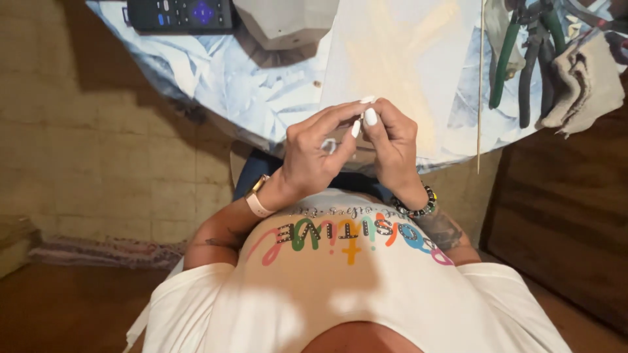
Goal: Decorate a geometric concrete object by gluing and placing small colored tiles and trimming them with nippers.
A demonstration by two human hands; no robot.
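Note:
My left hand (314, 150) and my right hand (392, 147) meet just in front of the table edge, fingertips pressed together. Both have long white nails. Between the fingertips sits something very small, and a thin pale loop shows against my left palm; what it is I cannot tell. A pale watch band is on my left wrist, a dark beaded bracelet on my right. The hands hover over a white sheet (399, 59) lying on the round table (216, 85).
A black remote (180, 14) and a white faceted container (284, 23) lie at the table's far side. Green-handled and dark pliers (523, 59), a beige cloth (585, 82) and a thin wooden stick (481, 85) are at the right. Tiled floor lies left, a wooden surface right.

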